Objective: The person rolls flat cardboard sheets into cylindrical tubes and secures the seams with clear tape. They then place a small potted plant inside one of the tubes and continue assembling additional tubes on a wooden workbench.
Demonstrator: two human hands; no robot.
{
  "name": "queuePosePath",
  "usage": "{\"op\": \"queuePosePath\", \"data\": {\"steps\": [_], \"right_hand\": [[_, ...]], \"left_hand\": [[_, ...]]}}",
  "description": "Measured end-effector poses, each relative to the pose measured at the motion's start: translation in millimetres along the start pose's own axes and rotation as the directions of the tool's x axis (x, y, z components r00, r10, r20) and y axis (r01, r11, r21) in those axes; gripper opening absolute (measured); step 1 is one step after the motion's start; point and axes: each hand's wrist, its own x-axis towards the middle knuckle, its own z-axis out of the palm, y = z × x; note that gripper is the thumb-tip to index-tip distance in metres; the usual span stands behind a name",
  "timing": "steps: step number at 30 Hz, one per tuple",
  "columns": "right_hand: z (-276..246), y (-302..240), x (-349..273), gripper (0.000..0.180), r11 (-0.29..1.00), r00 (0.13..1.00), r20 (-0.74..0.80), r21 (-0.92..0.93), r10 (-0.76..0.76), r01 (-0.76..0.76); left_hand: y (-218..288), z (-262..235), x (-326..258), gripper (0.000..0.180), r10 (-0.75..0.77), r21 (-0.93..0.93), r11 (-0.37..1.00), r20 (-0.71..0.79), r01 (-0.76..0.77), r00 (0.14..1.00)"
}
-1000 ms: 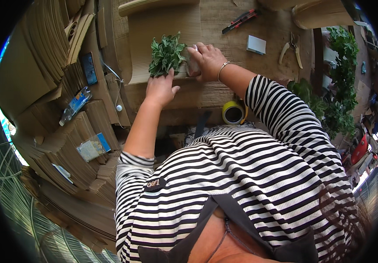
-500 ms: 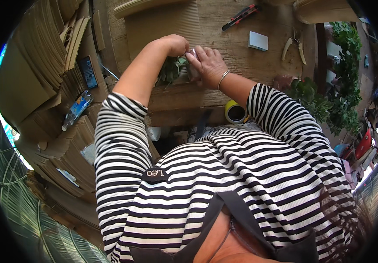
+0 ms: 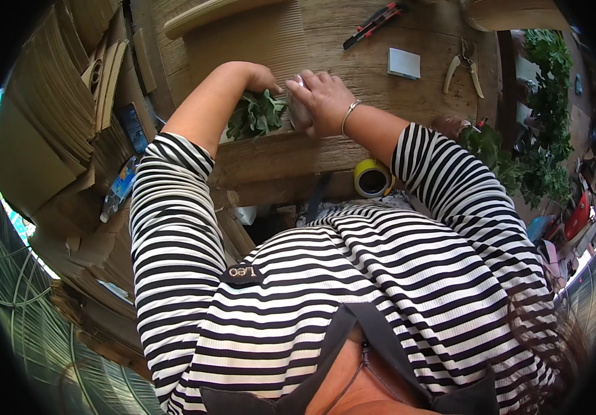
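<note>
A small leafy green plant [image 3: 255, 117] lies on the wooden workbench [image 3: 381, 90], its base in a small grey pot [image 3: 300, 112]. My right hand [image 3: 325, 97] is wrapped around that pot from the right. My left hand [image 3: 262, 75] curls over the far side of the leaves, wrist bent, fingers tucked down into the foliage. The two hands nearly touch above the plant. Most of the pot is hidden under my right fingers.
On the bench lie a corrugated cardboard sheet [image 3: 256, 41], a red-and-black utility knife [image 3: 374, 16], a small white block [image 3: 404, 63] and pruning shears [image 3: 464, 70]. A yellow tape roll [image 3: 372, 178] sits below the edge. Cardboard stacks [image 3: 42, 124] fill the left; potted greenery [image 3: 540, 138] stands right.
My left hand lifted from the near side of the plant, swung over it and now covers the leaves from the far side. The right hand stayed on the pot.
</note>
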Motion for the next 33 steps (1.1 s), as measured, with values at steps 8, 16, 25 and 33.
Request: {"op": "queuePosePath", "data": {"steps": [8, 16, 25, 33], "right_hand": [[-28, 31, 57, 0.11, 0.989, 0.942, 0.334, 0.128, 0.03, -0.077], [-35, 58, 103, 0.12, 0.922, 0.849, 0.525, 0.354, -0.057, -0.157], [-33, 80, 49, 0.138, 0.796, 0.978, 0.151, 0.57, 0.144, -0.205], [-3, 77, 23, 0.108, 0.854, 0.987, -0.124, 0.521, 0.1, -0.022]], "left_hand": [[-55, -12, -31, 0.045, 0.087, -0.316, 0.891, -0.587, -0.326, 0.805], [46, 50, -92, 0.053, 0.502, 0.438, 0.865, -0.761, -0.244, 0.412], [31, 25, -70, 0.058, 0.263, 0.14, 0.961, -0.729, -0.239, 0.632], [27, 24, -54, 0.057, 0.228, -0.074, 0.917, -0.709, -0.392, 0.667]]}}
